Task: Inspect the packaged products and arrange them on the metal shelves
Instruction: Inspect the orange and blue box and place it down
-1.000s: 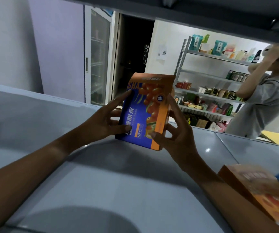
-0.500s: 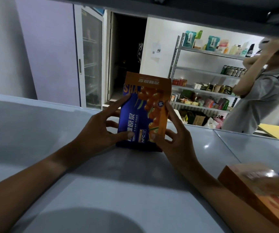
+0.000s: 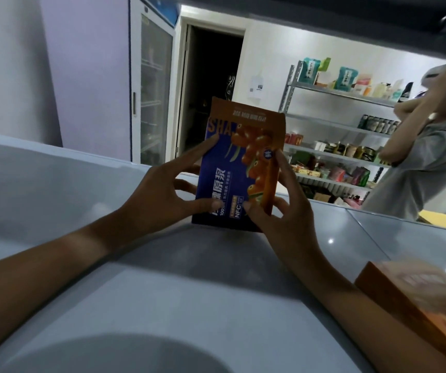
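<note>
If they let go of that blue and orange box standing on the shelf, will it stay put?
Probably, but it may tip easily: the box stands tall and thin on its narrow bottom edge. It looks like stiff, smooth cardboard, so the left hand and right hand could slide it.

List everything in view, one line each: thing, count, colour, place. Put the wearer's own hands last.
Juice box: one, blue and orange, upright on the near shelf, held on both sides.
Second box: one, orange, blurred, lying at the lower right of the near shelf.
Near shelf: one, grey metal, fills the foreground.
Far shelving unit: one, grey metal, against the white wall, stocked with bags, jars and cans too small to count.
Glass-door fridge: one, white, left of the dark doorway.
Other person: one, grey shirt, far right.
Left hand: on the box's left side.
Right hand: on the box's right side.
</note>
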